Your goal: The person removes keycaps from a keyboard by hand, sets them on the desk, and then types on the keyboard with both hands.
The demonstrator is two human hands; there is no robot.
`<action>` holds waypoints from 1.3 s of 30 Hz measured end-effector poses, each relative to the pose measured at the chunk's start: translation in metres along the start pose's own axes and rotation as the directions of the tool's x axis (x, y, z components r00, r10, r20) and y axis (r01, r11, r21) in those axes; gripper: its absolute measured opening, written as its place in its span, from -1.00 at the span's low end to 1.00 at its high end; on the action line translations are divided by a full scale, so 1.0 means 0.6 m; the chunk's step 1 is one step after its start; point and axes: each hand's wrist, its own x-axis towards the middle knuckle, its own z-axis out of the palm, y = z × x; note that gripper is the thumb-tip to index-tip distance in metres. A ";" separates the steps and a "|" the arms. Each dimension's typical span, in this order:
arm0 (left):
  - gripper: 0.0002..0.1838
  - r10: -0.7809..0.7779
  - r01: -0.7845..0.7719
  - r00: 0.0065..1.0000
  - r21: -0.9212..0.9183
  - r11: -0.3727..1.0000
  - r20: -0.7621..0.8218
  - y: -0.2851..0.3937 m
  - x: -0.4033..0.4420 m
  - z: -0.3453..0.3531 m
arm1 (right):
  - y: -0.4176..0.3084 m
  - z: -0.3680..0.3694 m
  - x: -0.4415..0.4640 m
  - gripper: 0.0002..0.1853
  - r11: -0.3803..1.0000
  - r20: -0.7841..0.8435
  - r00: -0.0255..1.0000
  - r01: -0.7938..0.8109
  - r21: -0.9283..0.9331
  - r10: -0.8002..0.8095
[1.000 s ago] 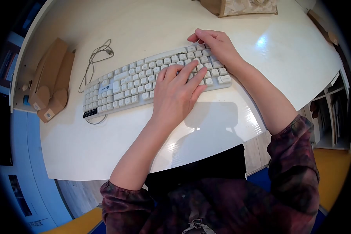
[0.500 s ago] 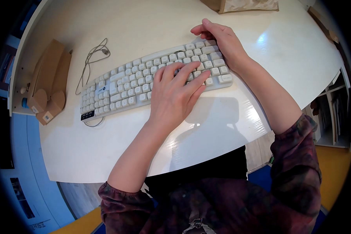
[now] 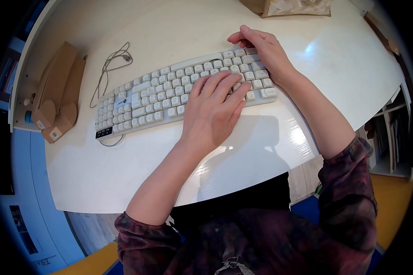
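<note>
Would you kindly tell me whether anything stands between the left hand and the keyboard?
Nothing visible does: the left hand is spread directly over the keyboard. The right hand is at the keyboard's right end, not between them, and the looped cable lies beyond its far edge.

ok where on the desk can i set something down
Bare desk lies left of the left forearm, below the keyboard; right of the right forearm; and between the cable and bag. Crowded: the keyboard's right half, with left hand and right hand, and the left edge, holding cardboard.
</note>
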 end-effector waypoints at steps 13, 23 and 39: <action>-0.52 0.036 -0.034 0.999 0.035 0.999 -0.040 0.005 0.004 -0.005 | 0.001 -0.004 -0.001 -0.49 1.000 0.045 0.999 0.010 -0.021 -0.009; -0.70 0.006 -0.007 1.000 -0.030 1.000 -0.015 -0.003 0.005 -0.005 | -0.001 -0.002 -0.004 -0.52 0.999 0.036 0.999 0.000 -0.034 0.001; -0.65 0.051 -0.047 0.998 0.081 0.996 -0.042 0.002 0.009 0.003 | 0.002 -0.001 -0.004 -0.52 0.998 0.061 0.998 0.003 -0.063 0.001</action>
